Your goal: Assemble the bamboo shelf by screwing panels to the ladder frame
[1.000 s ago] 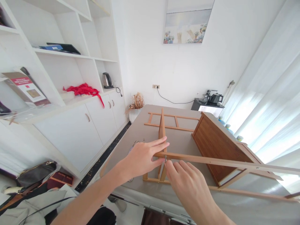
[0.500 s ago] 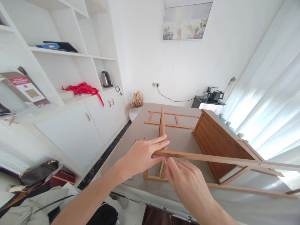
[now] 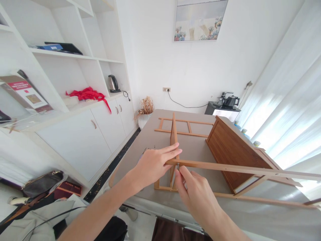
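Observation:
On the table lies a partly joined wooden frame with a long rail (image 3: 220, 166) facing me. My left hand (image 3: 152, 164) is closed around the joint at the rail's left end, its fingers over the upright wooden shelf board (image 3: 174, 129) and its thumb under the rail. Just to the right, my right hand (image 3: 195, 184) pinches a small metal screw (image 3: 178, 166) between thumb and forefinger, with the screw's tip at the rail's near face. The pinching fingers hide the screw's lower end. A wide brown wooden panel (image 3: 233, 154) stands at the frame's right side.
A separate ladder-like wooden side frame (image 3: 189, 128) lies flat at the table's far side. To the left stands a white shelf unit (image 3: 72, 134) with an electric kettle (image 3: 113, 83) and red cloth (image 3: 87, 94). Black appliances (image 3: 227, 100) sit beyond the panel, near the curtain (image 3: 288, 87).
My right hand has shifted slightly and its fingers have turned around the screw. My left hand keeps its hold on the frame's joint.

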`<state>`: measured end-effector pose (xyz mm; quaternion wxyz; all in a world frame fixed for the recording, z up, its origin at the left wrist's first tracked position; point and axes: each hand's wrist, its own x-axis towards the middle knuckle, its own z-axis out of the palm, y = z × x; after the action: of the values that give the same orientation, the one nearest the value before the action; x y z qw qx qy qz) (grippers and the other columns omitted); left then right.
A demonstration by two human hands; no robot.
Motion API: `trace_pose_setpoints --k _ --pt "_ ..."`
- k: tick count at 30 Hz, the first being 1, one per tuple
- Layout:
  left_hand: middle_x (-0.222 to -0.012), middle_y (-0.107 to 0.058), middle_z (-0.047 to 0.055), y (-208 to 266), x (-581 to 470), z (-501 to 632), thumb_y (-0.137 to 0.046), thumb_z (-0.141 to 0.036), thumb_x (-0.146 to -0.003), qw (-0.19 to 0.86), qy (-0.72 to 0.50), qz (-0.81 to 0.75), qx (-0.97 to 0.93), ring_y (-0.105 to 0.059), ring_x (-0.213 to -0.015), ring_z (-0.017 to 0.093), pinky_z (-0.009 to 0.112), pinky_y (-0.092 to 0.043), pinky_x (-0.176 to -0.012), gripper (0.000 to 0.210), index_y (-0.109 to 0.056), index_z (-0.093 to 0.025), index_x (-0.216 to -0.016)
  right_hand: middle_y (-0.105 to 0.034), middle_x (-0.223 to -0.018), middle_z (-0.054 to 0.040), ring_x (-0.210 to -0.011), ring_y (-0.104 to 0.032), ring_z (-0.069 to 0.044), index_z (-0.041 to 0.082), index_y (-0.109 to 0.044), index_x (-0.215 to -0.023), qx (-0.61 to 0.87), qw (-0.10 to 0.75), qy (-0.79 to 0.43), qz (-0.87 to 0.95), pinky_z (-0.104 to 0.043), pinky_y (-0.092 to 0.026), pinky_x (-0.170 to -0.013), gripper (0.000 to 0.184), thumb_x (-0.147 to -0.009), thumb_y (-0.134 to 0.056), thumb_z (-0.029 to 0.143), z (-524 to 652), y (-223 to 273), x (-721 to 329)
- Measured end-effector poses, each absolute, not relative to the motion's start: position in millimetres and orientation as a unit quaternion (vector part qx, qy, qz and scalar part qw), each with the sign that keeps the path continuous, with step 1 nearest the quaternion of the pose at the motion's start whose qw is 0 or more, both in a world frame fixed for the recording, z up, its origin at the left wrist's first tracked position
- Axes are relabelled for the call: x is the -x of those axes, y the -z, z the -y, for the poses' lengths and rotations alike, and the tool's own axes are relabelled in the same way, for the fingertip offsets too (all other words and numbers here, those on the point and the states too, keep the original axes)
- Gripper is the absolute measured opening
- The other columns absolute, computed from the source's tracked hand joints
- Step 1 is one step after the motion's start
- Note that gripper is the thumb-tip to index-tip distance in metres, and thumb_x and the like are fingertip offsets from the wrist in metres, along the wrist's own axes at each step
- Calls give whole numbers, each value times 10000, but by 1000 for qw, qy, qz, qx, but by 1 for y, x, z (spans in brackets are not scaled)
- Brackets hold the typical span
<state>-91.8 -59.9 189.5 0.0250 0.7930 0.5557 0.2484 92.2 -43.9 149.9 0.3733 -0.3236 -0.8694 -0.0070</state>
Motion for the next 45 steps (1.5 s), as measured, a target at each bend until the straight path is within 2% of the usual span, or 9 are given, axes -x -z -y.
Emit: trace_pose_setpoints --k 9,16,21,26,30,32,35,40,45 --pt "-1488 -444 -88 -191 92 63 -519 -91 -864 20 -253 -557 -791 -654 -1134 180 307 -555 -930 605 -498 -387 -1391 -491 -525 63 -455 -456 -94 226 -410 -719 344 377 -87 855 -216 -285 -470 289 -1005 -374 251 46 -138 -88" --pt "-1484 -462 -77 -188 89 61 -555 -144 -871 -1 -244 -564 -789 -664 -1109 181 315 -542 -948 574 -498 -393 -1386 -434 -514 55 -491 -367 -97 207 -411 -620 266 433 55 860 -249 -290 -551 341 -952 -478 170 41 -144 -94" --pt "-1529 -409 -30 -197 89 73 -584 -211 -909 -50 -241 -551 -798 -545 -1257 209 384 -476 -1056 540 -459 -358 -1413 -386 -536 64 -502 -324 -88 203 -404 -616 215 399 35 891 -250 -285 -562 345 -946 -481 142 42 -136 -124" --pt "-1532 -378 79 -166 82 112 -638 -279 -897 -44 -450 -559 -695 -434 -1350 245 441 -417 -1114 638 -340 -307 -1461 -405 -582 73 -506 -382 -81 218 -372 -692 314 345 -81 881 -212 -310 -520 309 -990 -452 221 33 -94 -159" --pt "-1286 -513 114 -88 43 138 -544 -235 -939 -48 -659 -605 -443 -598 -1111 206 387 -552 -932 351 -453 -253 -1278 -436 -649 59 -562 -421 -98 231 -331 -725 369 331 -161 853 -211 -356 -544 305 -1021 -399 268 21 -61 -164" --pt "-1192 -548 94 -52 20 141 -537 -235 -936 16 -628 -617 -474 -648 -906 169 328 -587 -767 223 -500 -258 -1155 -458 -690 44 -603 -449 -107 231 -343 -738 367 336 -180 849 -220 -387 -579 292 -1025 -383 270 19 -50 -161" --pt "-1197 -582 98 -20 -1 132 -530 -288 -937 99 -504 -672 -534 -662 -806 173 340 -586 -720 268 -496 -267 -1201 -506 -742 23 -661 -505 -120 224 -404 -795 360 341 -218 841 -239 -434 -635 239 -1028 -361 255 18 -38 -154" --pt "-888 -653 38 1 3 108 -480 -371 -951 84 -387 -755 -522 -664 -635 176 301 -540 -607 348 -490 -222 -1266 -612 -908 -35 -845 -591 -155 213 -502 -973 337 350 -255 836 -296 -492 -774 157 -1017 -351 202 16 -20 -141" --pt "-611 -621 -38 13 20 100 -505 -352 -937 101 -310 -781 -533 -661 -547 158 234 -466 -540 322 -555 -216 -1224 -631 -949 -48 -846 -599 -168 221 -506 -1024 291 350 -228 861 -316 -510 -761 150 -989 -377 151 12 -4 -127"
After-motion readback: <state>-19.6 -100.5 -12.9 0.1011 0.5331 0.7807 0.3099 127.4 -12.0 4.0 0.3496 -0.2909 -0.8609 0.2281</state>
